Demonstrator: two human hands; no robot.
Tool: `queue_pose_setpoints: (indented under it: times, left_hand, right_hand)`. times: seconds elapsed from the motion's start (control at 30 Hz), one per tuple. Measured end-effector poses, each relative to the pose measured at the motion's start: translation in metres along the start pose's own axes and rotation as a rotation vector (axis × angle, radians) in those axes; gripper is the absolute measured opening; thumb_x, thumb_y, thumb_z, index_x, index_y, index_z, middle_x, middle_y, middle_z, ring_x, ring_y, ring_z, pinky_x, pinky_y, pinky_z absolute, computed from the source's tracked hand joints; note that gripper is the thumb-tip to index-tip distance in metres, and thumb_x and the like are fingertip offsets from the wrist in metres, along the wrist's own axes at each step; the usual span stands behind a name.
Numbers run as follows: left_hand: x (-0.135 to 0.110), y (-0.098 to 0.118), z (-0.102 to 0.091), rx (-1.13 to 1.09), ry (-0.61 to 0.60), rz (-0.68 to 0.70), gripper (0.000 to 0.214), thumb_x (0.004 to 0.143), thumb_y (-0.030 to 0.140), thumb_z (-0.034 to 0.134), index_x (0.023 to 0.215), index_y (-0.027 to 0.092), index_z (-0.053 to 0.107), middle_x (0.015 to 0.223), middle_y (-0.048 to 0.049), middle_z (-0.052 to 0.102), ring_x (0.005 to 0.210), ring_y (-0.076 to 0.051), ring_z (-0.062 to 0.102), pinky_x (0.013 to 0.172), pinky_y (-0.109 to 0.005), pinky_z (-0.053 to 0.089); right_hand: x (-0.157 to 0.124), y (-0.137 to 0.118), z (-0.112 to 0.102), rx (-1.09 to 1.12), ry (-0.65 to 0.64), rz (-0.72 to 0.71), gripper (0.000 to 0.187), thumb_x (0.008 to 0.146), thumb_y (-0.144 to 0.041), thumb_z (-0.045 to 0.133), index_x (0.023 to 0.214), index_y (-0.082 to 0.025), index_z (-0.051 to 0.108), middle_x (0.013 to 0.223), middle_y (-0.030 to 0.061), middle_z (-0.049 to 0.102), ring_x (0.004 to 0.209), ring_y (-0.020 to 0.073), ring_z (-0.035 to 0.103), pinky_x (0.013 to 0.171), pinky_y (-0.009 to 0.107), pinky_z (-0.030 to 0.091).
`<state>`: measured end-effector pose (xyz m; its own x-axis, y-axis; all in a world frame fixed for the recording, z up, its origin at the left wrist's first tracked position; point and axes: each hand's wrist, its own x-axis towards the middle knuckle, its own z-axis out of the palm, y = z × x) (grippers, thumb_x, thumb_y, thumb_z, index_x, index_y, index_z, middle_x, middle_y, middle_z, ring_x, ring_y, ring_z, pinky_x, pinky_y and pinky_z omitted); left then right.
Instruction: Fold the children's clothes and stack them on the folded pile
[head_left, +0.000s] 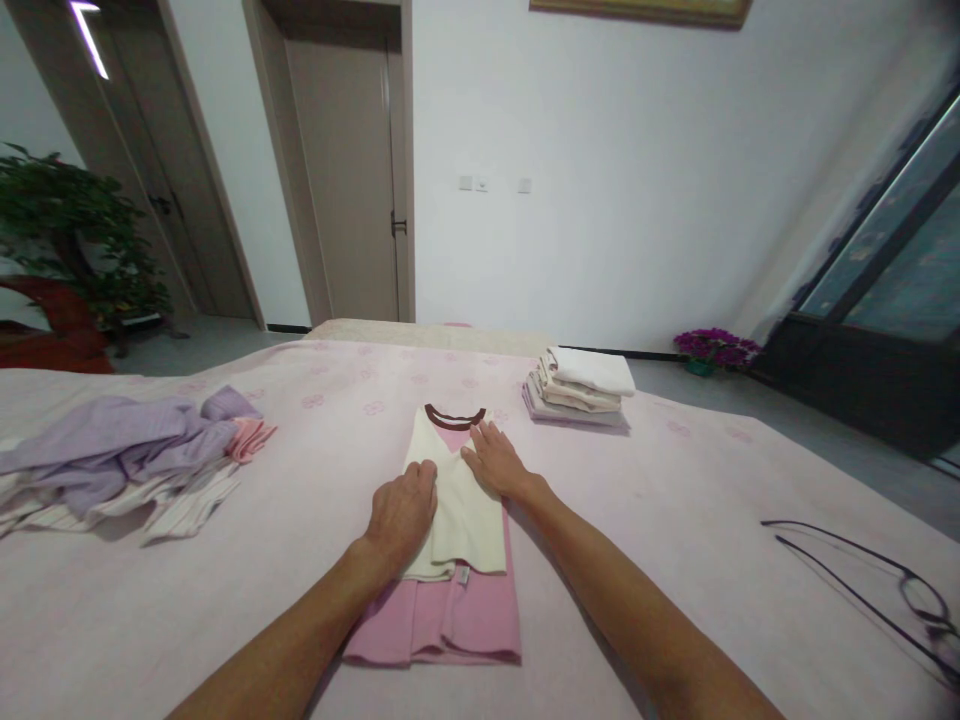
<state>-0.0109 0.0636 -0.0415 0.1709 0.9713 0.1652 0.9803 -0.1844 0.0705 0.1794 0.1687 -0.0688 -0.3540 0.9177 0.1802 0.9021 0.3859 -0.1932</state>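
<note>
A pink and cream shirt [472, 520] with a brown collar lies in front of me, its cream sleeves folded inward over the pink body. My left hand [405, 505] is closed, its fingers curled against the folded cloth along the shirt's left side. Just below the collar on the right, my right hand [496, 460] rests open on the cream part, fingers stretched out. The pink lower part spreads toward me, and a small white label [463, 575] shows at the middle.
A pile of loose lilac and striped clothes [142, 450] lies at the left. Folded clothes [581, 380] are stacked behind the shirt to the right. Black-framed glasses [877, 565] sit at the far right on the pale pink bedcover [645, 530].
</note>
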Motion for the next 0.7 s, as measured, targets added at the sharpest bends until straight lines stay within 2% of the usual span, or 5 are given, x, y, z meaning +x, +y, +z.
queue_pose_setpoints:
  times: [0.17,0.3,0.5,0.6,0.7]
  left_hand:
    - [0.001,-0.005,-0.001,-0.019,-0.018,-0.014,0.022,0.098,0.017,0.039,0.116,0.021,0.051,0.105,-0.008,0.066,0.09,-0.02,0.068,0.071,-0.03,0.045]
    - [0.001,-0.004,0.0,-0.01,0.019,-0.007,0.025,0.102,0.028,0.034,0.116,0.019,0.052,0.105,-0.0095,0.065,0.09,-0.022,0.067,0.07,-0.03,0.045]
    - [0.004,-0.006,0.002,-0.047,0.004,-0.024,0.025,0.102,0.031,0.035,0.114,0.019,0.053,0.105,-0.0084,0.066,0.088,-0.022,0.068,0.07,-0.03,0.044]
    - [0.004,-0.011,0.004,-0.109,0.017,-0.023,0.02,0.101,0.029,0.039,0.112,0.021,0.053,0.105,-0.0058,0.066,0.087,-0.021,0.067,0.069,-0.029,0.043]
    - [0.0,-0.02,0.004,-0.208,0.039,0.023,0.016,0.098,0.025,0.044,0.111,0.023,0.053,0.108,-0.0034,0.066,0.089,-0.018,0.066,0.071,-0.028,0.044]
  right_hand:
    - [0.005,-0.003,0.006,0.01,-0.013,-0.004,0.061,0.103,-0.05,0.03,0.153,-0.015,0.038,0.161,0.0137,0.029,0.151,0.032,0.02,0.119,0.052,0.016]
    - [0.004,0.001,0.008,-0.001,0.109,0.079,0.061,0.103,-0.048,0.029,0.154,-0.014,0.035,0.163,0.0144,0.024,0.152,0.0301,0.016,0.12,0.052,0.014]
    - [0.006,0.007,0.006,0.032,-0.029,0.033,0.059,0.103,-0.048,0.032,0.153,-0.017,0.038,0.163,0.0111,0.026,0.151,0.0295,0.02,0.12,0.052,0.016]
    - [0.0,0.007,0.004,0.044,0.064,0.014,0.056,0.102,-0.045,0.037,0.151,-0.019,0.041,0.161,0.01,0.032,0.15,0.0285,0.022,0.12,0.051,0.016]
    - [-0.02,0.005,-0.004,0.1,0.214,-0.031,0.052,0.098,-0.037,0.046,0.146,-0.018,0.048,0.154,0.0121,0.043,0.145,0.0271,0.033,0.119,0.047,0.023]
